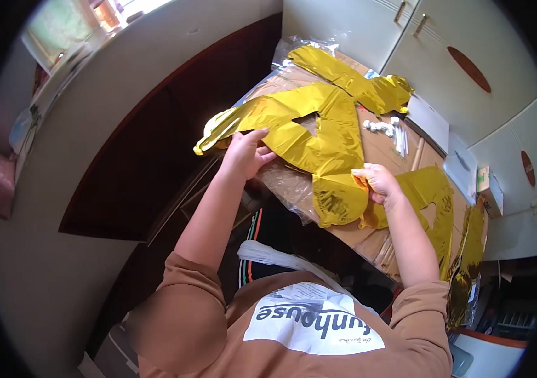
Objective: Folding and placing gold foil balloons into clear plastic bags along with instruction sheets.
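Note:
A flat, uninflated gold foil balloon [287,132], shaped like a letter A, lies across cardboard in front of me. My left hand [249,153] is at its near left edge, fingers apart and touching the foil. At the lower right end, the fingers of my right hand [377,183] are closed on the balloon's edge. Another gold foil balloon [350,82] lies at the far side. Under and beyond my right hand is a further gold foil balloon [429,195], partly hidden by my arm. All of them look wrinkled and limp.
Flattened cardboard [337,233] covers the table. White sticks [400,137] and small white pieces [378,127] lie on it. Clear plastic wrap [284,186] hangs at the near edge. More gold foil [468,268] is at the right, and pale cabinets [470,57] stand behind.

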### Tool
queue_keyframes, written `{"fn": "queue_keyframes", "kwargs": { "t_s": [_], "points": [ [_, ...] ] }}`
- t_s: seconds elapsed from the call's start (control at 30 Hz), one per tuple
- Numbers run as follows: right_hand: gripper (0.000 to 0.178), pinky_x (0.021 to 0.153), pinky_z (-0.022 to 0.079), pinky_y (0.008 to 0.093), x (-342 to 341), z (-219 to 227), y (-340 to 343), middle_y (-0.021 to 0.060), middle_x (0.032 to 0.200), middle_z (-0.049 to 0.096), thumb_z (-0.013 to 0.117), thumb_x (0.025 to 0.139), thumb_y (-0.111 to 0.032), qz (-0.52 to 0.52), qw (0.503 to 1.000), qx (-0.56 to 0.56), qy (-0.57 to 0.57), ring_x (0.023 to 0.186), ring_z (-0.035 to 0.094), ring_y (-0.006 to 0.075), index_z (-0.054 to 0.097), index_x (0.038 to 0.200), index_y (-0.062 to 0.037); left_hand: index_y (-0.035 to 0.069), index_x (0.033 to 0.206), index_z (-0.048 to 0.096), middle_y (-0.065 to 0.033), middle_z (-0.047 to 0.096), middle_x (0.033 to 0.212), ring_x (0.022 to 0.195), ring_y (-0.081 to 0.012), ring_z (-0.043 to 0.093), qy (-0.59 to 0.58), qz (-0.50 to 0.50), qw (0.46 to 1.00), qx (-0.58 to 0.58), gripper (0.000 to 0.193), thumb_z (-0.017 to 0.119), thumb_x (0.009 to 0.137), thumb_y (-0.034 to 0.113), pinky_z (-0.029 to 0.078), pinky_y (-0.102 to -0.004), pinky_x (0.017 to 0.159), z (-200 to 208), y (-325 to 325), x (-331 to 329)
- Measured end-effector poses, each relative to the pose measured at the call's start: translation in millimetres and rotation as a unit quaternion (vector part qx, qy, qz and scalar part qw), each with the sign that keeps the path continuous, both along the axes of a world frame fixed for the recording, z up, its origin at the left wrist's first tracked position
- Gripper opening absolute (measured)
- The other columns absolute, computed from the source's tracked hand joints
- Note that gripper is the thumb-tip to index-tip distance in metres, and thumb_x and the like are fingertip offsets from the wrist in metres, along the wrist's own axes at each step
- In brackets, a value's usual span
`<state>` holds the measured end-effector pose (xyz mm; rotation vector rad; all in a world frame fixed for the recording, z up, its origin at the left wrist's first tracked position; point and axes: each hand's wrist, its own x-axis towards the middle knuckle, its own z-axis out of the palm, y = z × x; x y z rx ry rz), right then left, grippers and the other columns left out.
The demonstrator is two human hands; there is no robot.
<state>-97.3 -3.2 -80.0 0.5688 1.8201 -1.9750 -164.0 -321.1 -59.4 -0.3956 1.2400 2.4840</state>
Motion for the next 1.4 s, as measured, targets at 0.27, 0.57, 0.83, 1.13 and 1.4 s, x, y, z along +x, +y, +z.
{"fn": "queue_keyframes", "kwargs": {
  "t_s": [0.27, 0.57, 0.83, 1.13, 1.4],
  "points": [
    [0.009, 0.046, 0.044, 0.0268, -6.8, 4.2, 0.0, 0.0015, 0.070, 0.060, 0.063, 0.090, -0.011, 0.030, 0.993, 0.114, 0.011, 0.055, 0.055, 0.0108, 0.061, 0.084, -0.0060, 0.000, 0.131, 0.053, -0.0099, 0.055, 0.127, 0.107, -0.0174, 0.057, 0.141, -0.063, 0.951, -0.269, 0.051, 0.068, 0.087, 0.021, 0.048, -0.0305, 0.087, 13.4, -59.9, 50.5],
    [0.010, 0.046, 0.044, 0.0261, -2.7, 12.6, -6.4, 0.0006, 0.070, 0.060, 0.062, 0.092, -0.014, 0.070, 0.986, 0.153, 0.002, 0.055, 0.055, 0.0096, 0.062, 0.085, -0.0067, 0.003, 0.132, 0.051, -0.0184, 0.051, 0.135, 0.131, -0.0328, 0.045, 0.333, -0.017, 0.693, -0.639, 0.066, 0.076, 0.073, 0.018, 0.038, -0.0389, 0.109, -32.2, -140.0, 7.9],
    [0.012, 0.049, 0.046, 0.0299, -3.8, 11.9, -9.5, 0.0045, 0.075, 0.063, 0.065, 0.089, -0.014, 0.047, 0.985, 0.165, 0.029, 0.060, 0.059, 0.0135, 0.065, 0.089, -0.0017, 0.000, 0.125, 0.059, -0.0145, 0.065, 0.117, 0.108, -0.0193, 0.062, 0.358, -0.007, 0.673, -0.647, 0.050, 0.073, 0.077, 0.004, 0.049, -0.0306, 0.091, -52.8, -150.1, -6.1],
    [0.014, 0.051, 0.049, 0.0292, 2.9, 27.0, -9.3, 0.0047, 0.076, 0.062, 0.066, 0.090, -0.016, 0.012, 0.990, 0.140, 0.013, 0.061, 0.059, 0.0126, 0.062, 0.086, -0.0028, 0.002, 0.125, 0.059, -0.0135, 0.066, 0.117, 0.104, -0.0207, 0.065, 0.325, -0.031, 0.690, -0.646, 0.051, 0.073, 0.077, 0.007, 0.051, -0.0311, 0.089, -41.4, -141.9, -4.4],
    [0.012, 0.055, 0.047, 0.0258, 4.1, 18.2, -14.0, 0.0038, 0.078, 0.062, 0.069, 0.087, -0.011, 0.043, 0.976, 0.204, 0.058, 0.063, 0.057, 0.0098, 0.061, 0.091, -0.0026, 0.001, 0.127, 0.059, -0.0126, 0.067, 0.116, 0.103, -0.0187, 0.065, 0.336, -0.015, 0.675, -0.656, 0.054, 0.074, 0.076, 0.009, 0.049, -0.0301, 0.091, -47.1, -144.5, -4.5]
  ]
}}
